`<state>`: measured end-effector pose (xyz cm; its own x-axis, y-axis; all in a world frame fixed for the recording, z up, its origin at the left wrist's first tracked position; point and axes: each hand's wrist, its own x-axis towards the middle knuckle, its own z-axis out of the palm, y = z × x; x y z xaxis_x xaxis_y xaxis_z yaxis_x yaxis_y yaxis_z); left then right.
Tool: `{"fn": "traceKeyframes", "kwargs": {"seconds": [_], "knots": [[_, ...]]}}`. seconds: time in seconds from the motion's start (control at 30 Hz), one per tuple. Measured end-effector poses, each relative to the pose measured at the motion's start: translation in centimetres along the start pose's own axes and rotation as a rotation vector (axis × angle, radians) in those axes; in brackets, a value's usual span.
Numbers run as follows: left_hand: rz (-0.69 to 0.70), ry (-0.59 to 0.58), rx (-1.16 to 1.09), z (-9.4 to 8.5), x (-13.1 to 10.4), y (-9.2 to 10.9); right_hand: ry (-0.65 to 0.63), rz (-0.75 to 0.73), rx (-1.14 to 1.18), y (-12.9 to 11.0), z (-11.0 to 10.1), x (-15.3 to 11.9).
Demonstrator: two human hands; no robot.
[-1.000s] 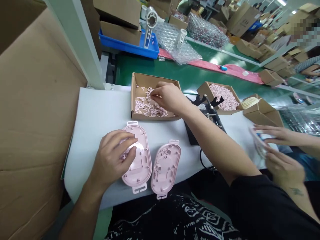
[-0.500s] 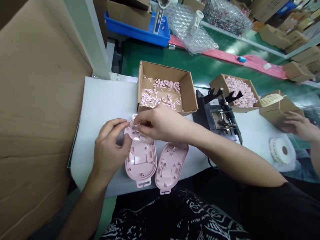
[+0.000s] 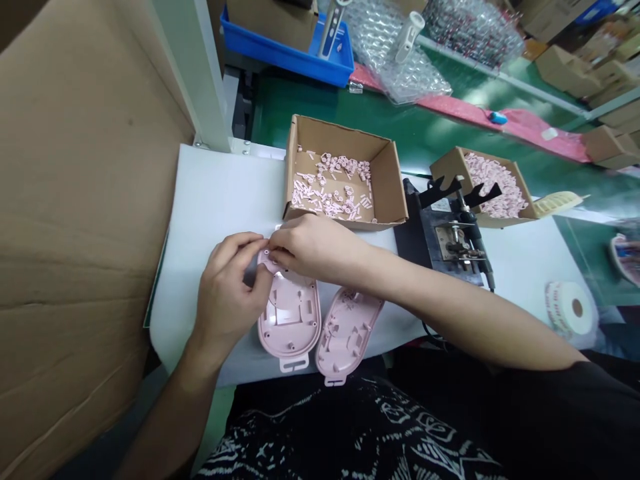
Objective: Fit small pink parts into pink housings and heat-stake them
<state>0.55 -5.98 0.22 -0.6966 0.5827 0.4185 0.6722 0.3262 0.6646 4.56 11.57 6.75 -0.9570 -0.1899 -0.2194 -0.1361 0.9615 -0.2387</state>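
Both hands were bunched up over the top end of the larger pink shell (image 3: pixel 290 310), which lay inside-up on the white bench (image 3: pixel 225 187). Left hand (image 3: pixel 234 287) sat at its upper left edge, fingers bent, thumb spread from the index; couldn't tell if that grip actually had hold of anything. Right hand (image 3: pixel 313 250) came across from the other side with fingertips bunched together, but its own knuckles hid whether a part was in that grip. The smaller pink shell (image 3: pixel 345 337) lay right beside, also inside-up. Just behind the hands was a cardboard box (image 3: pixel 389 183) with tiny pink pieces (image 3: pixel 333 200) scattered in it, and a black fixture (image 3: pixel 415 230) stood to its right.
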Motion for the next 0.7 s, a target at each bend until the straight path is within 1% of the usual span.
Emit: {"fn": "traceKeyframes", "kwargs": {"seconds": [0.07,0.13,0.23,0.33,0.47,0.6,0.7], "knots": [[0.008,0.018,-0.01,-0.1,-0.1,0.0,-0.016,0.019,-0.025,0.0,-0.3,-0.3],[0.033,0.051,-0.024,-0.2,-0.3,0.0,-0.003,0.043,-0.035,0.0,-0.9,-0.7],[0.127,0.072,0.03,-0.3,-0.5,0.1,0.041,0.067,-0.058,0.3,-1.5,-1.3],[0.214,0.001,0.138,-0.2,-0.6,0.2,0.043,0.086,-0.09,0.5,-1.3,-1.5],[0.199,-0.109,0.219,0.0,-0.5,0.5,0.017,0.106,-0.119,0.6,-0.3,-1.1],[0.207,-0.117,0.226,0.2,-0.4,0.5,0.0,0.11,-0.122,0.7,0.2,-0.6],[0.223,-0.121,0.227,0.2,-0.4,0.3,-0.038,0.11,-0.126,0.4,0.1,0.0]]}}
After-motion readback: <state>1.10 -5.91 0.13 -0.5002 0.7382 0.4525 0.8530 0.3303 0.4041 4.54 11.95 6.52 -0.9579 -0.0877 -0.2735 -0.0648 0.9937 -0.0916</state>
